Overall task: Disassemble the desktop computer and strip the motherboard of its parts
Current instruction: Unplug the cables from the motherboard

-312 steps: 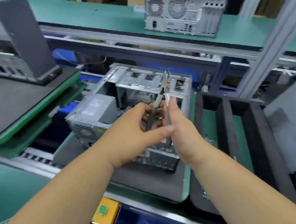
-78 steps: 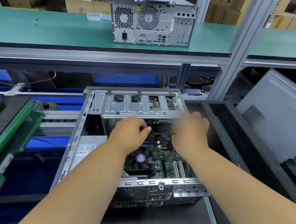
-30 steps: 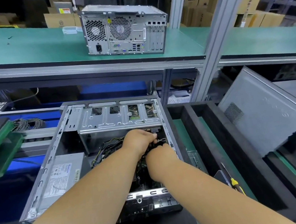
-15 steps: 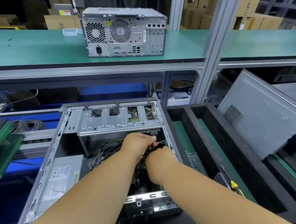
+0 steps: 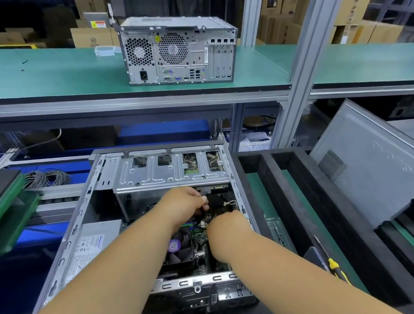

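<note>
An open desktop case lies on its side in front of me, its metal drive cage at the far end. Inside I see the power supply at the left, a black CPU fan with a purple hub and a strip of green motherboard. Both hands reach in just below the drive cage. My left hand pinches black cables. My right hand is curled downward over the board beside them; its fingers are hidden.
A second, closed computer stands on the green shelf behind. A removed grey side panel leans at the right. Black foam dividers and a yellow-handled screwdriver lie right of the case. Coiled cables sit at the left.
Both hands stay at the cable bundle under the drive cage; the right hand has dropped slightly lower onto the board. Earlier I held pliers above the case; they are out of sight now.
</note>
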